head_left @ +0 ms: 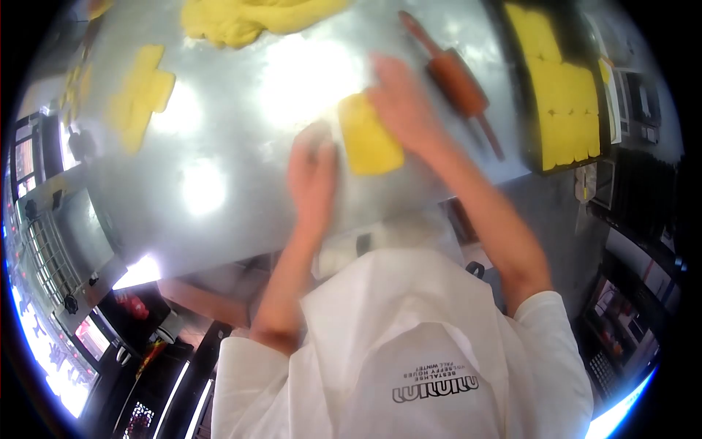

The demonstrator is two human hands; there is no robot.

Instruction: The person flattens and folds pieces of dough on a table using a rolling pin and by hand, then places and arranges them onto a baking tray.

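A flat, roughly rectangular piece of yellow dough (369,135) lies on the metal worktop (241,197) between my two hands. My right hand (401,102) is at its upper right edge, thumb side against the dough. The fingers of that hand look apart and stretched toward the far side, though motion blurs them. Just left of the dough, my left hand (313,164) is low over the metal, apart from the piece. Its fingers are smeared, so their closure is unclear. To the right of my right hand lies a wooden rolling pin (458,82), set at a slant.
A large lump of yellow dough (256,18) sits at the far edge. An irregular flat dough piece (145,95) lies at the left. On the right, a dark tray (532,110) carries several yellow dough sheets (567,102). The worktop's near edge runs close to my apron (409,293).
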